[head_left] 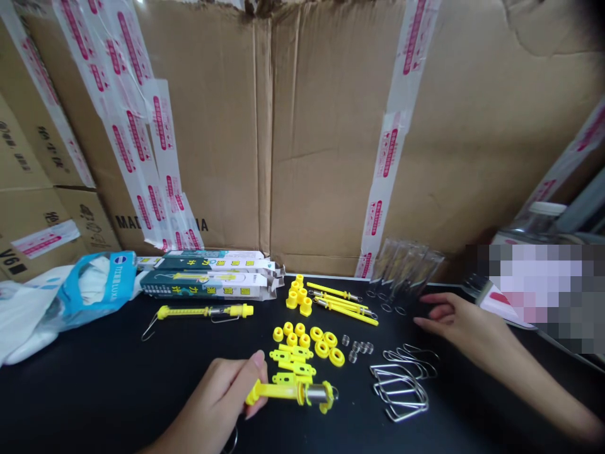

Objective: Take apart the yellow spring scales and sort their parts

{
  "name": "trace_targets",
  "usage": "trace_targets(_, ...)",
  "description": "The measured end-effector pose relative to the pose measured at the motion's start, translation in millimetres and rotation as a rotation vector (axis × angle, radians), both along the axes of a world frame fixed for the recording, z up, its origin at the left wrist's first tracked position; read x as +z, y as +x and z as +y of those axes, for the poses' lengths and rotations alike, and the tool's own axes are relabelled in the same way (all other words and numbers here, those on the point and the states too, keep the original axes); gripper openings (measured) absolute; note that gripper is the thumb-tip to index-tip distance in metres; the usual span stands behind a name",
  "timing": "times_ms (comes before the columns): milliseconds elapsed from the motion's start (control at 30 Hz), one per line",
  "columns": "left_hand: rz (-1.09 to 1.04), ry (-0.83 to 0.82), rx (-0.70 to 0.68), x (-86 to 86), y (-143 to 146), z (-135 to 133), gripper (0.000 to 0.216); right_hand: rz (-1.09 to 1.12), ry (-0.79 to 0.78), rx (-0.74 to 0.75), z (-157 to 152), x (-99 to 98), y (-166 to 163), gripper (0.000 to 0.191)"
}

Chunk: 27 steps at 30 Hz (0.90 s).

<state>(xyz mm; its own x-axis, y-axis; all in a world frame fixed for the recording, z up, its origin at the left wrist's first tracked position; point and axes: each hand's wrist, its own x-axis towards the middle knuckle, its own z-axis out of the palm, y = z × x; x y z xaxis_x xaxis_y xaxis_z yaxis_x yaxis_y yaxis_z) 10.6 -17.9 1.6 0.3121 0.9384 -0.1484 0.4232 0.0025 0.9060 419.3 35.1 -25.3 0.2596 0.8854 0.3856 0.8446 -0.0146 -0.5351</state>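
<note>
My left hand (227, 388) is closed round one end of a yellow spring-scale part (293, 392) with a metal sleeve, low on the black table (94, 378). My right hand (456, 321) lies with fingers stretched out, fingertips close to a bunch of clear plastic tubes (406, 268) leaning at the back. Between the hands lie yellow caps and rings (309, 337), small springs (358, 348) and wire hooks (401, 384). Yellow rods (343, 302) lie behind the caps.
A finished yellow scale (203, 311) lies left of centre, in front of stacked printed boxes (208, 274). A blue and white plastic bag (70, 290) sits at the far left. Taped cardboard boxes (293, 126) wall in the back. A bottle (539, 217) stands at right.
</note>
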Motion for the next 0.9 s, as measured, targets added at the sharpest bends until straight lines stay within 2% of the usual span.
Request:
trace_targets(100,0.031,-0.008,0.011,1.7,1.0,0.1,0.063,-0.027,-0.124,0.116,-13.0,11.9,-2.6,0.02)
trace_targets(167,0.043,-0.007,0.01,1.9,1.1,0.3,0.064,-0.051,-0.157,0.217,-22.8,20.9,-18.7,0.02)
trace_targets(267,0.03,0.0,0.002,0.9,0.5,0.4,0.065,-0.137,-0.096,0.383,-34.5,33.5,-57.4,0.023)
trace_targets(333,0.016,0.001,-0.011,0.3,0.0,0.2,0.064,-0.44,0.052,0.502,-36.6,38.7,-81.6,0.032)
trace_targets(433,0.02,-0.001,-0.012,0.6,-0.3,0.2,0.063,-0.812,0.138,0.51,-27.5,39.0,-101.2,0.037)
trace_targets(500,0.027,-0.006,-0.005,1.0,-0.1,0.6,0.064,-0.898,0.137,0.52,-15.4,34.8,-103.3,0.041)
trace_targets(667,0.011,-0.007,-0.004,0.4,1.2,2.0,0.066,-0.976,0.138,0.558,11.5,21.9,-100.6,0.046)
trace_targets(900,-0.032,-0.004,0.005,3.5,2.9,-0.8,0.062,-0.954,0.154,0.577,23.5,18.7,-109.2,0.042)
